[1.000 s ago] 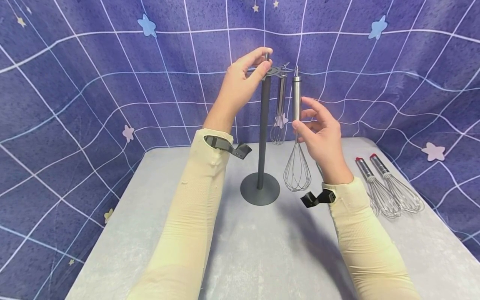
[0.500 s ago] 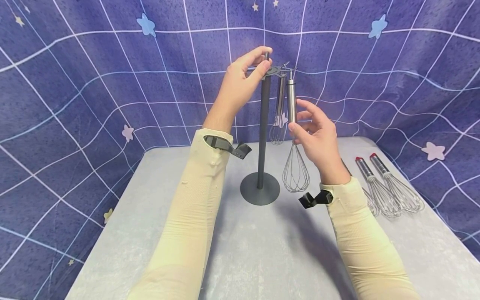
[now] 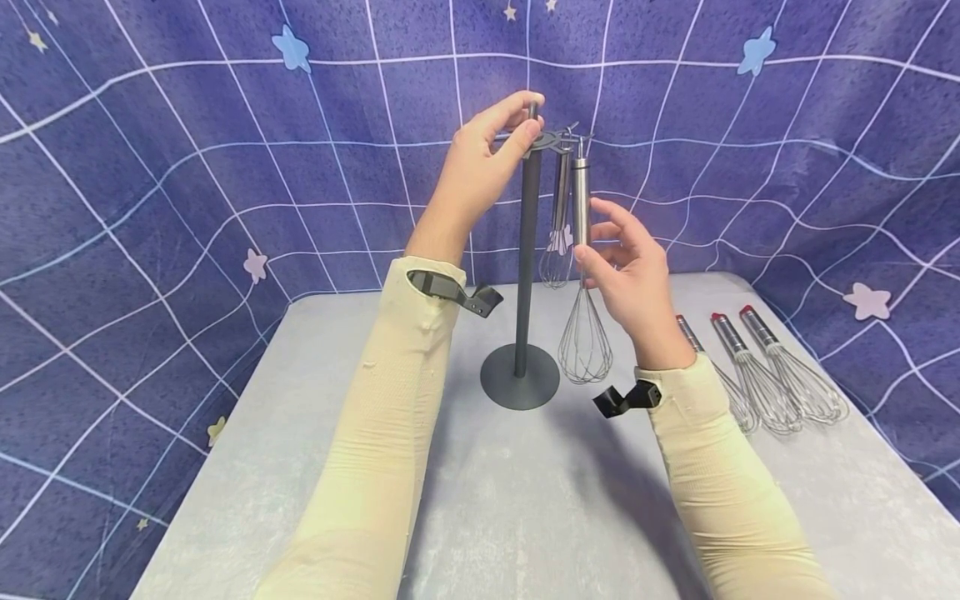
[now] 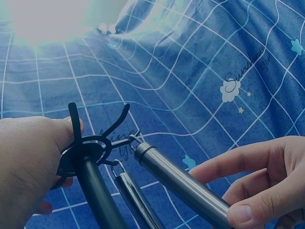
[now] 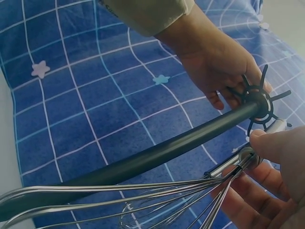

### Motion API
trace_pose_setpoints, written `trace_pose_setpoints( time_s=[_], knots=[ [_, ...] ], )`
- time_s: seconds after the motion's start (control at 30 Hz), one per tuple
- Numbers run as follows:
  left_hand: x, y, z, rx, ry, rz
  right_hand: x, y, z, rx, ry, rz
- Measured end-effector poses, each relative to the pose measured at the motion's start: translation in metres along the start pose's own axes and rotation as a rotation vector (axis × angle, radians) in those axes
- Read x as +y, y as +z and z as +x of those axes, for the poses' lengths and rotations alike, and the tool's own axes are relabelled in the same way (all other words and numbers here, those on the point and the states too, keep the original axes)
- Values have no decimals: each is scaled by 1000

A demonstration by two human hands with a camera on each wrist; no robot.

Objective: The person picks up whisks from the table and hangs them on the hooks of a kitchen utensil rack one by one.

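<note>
My left hand (image 3: 480, 171) holds the top of a dark grey stand (image 3: 527, 258), which has a round base, a straight pole and a ring of prongs (image 4: 86, 148) near the top. In my right hand (image 3: 636, 275), thumb and fingers pinch the steel handle of a whisk (image 3: 582, 200). Its wire head points down, beside the pole. The loop at the whisk's end is round one prong in the left wrist view. A smaller whisk (image 3: 561, 187) hangs from a neighbouring prong, further back.
Several whisks with red handle ends lie on the grey table (image 3: 480, 500) to the right, among them a far-right whisk (image 3: 780, 358), partly behind my right forearm. A blue curtain (image 3: 360, 167) with a grid and stars stands close behind the table.
My right hand has moved left with the whisk, bringing its top loop from beside the prong onto it. The left hand and the stand have stayed put.
</note>
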State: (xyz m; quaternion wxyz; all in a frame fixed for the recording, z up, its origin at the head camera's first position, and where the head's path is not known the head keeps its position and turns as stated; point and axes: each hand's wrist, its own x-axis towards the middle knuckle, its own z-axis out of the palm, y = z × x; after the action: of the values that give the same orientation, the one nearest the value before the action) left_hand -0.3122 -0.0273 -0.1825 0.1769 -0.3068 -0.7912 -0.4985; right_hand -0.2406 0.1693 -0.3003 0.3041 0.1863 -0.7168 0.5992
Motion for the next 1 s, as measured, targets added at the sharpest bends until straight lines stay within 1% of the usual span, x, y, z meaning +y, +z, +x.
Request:
trace_pose_setpoints(
  time_s=[0.4, 0.63, 0.8, 1.0],
  knots=[
    [-1, 0, 0, 2, -3, -16, 0, 5, -1, -6, 20, -17],
    [-1, 0, 0, 1, 0, -18, 4, 9, 0, -17, 37, 7],
    [-1, 0, 0, 0, 6, -7, 11, 13, -2, -36, 41, 7],
    [-1, 1, 0, 2, 8, -12, 23, 19, -8, -47, 17, 1]
  ],
)
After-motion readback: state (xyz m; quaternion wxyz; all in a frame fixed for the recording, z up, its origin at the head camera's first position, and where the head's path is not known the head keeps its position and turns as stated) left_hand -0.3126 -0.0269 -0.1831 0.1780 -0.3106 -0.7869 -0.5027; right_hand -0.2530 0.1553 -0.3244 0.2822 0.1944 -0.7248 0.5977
